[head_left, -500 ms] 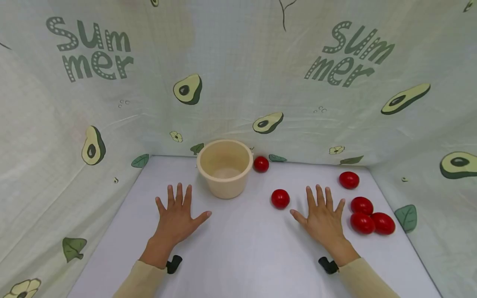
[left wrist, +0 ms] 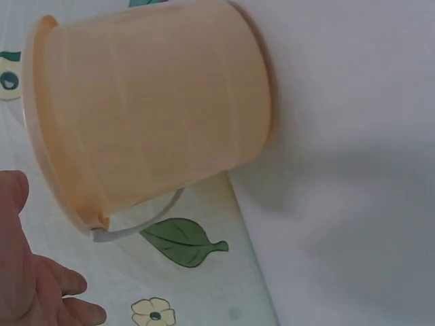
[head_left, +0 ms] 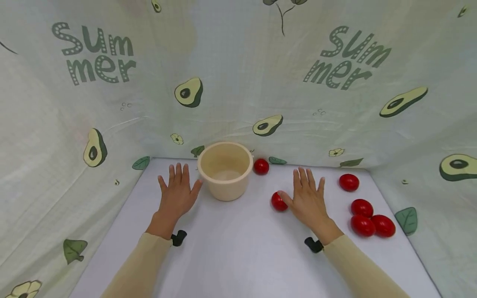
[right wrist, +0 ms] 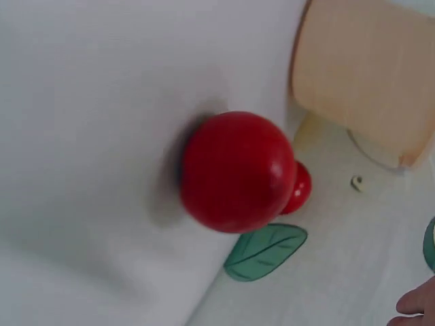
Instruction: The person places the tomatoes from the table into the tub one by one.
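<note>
A cream plastic bucket [head_left: 226,191] with a thin handle [left wrist: 146,221] stands upright near the back of the table. Just left of it my left hand [head_left: 176,199] hovers, fingers spread and holding nothing. In the left wrist view a gap shows between those fingers [left wrist: 64,280] and the bucket. My right hand [head_left: 308,203] is in the air, fingers straight and palm down. Its thumb overlaps a glossy red rounded object [head_left: 278,202] in the head view. The right wrist view shows this red object with no finger touching it.
Another red rounded object [head_left: 261,167] sits right of the bucket, by the back cloth [head_left: 231,99]. Several more, some oval, lie at the right, including one farther back [head_left: 349,182] and one in a touching cluster [head_left: 362,225]. Printed cloth borders the white table [head_left: 238,252].
Both hands have moved forward over the table. The right hand has also shifted left, over the nearest red object, and the left hand has come closer to the bucket. The bucket and red objects stay put.
</note>
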Demonstrator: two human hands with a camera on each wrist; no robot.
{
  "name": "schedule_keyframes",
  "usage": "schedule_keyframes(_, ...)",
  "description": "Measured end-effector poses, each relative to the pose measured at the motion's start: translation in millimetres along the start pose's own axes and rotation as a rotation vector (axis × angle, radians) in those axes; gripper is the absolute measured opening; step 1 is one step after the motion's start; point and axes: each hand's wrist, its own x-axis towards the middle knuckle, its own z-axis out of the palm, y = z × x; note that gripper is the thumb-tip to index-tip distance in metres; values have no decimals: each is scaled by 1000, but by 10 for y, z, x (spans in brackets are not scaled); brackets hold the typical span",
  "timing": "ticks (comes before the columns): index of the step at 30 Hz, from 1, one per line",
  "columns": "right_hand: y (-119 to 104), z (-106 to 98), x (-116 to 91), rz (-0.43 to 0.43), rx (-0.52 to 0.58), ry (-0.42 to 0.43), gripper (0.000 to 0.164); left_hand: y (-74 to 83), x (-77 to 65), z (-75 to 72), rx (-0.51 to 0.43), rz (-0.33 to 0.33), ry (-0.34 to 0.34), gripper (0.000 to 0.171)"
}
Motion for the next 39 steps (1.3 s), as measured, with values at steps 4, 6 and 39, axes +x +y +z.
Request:
schedule_keyframes(4, -284, -22, 300, -60, 6, -24, 95, 77, 317, -32, -42, 5, -31, 84)
schedule_keyframes(6, -413, -24, 421, -87, 11, -37, 93, 120, 474, -25, -70, 28, -57, 82)
schedule_keyframes(39, -615, -252, -134, -330, 140, -71, 70, 484, -424, -152, -14, 301, -223, 79)
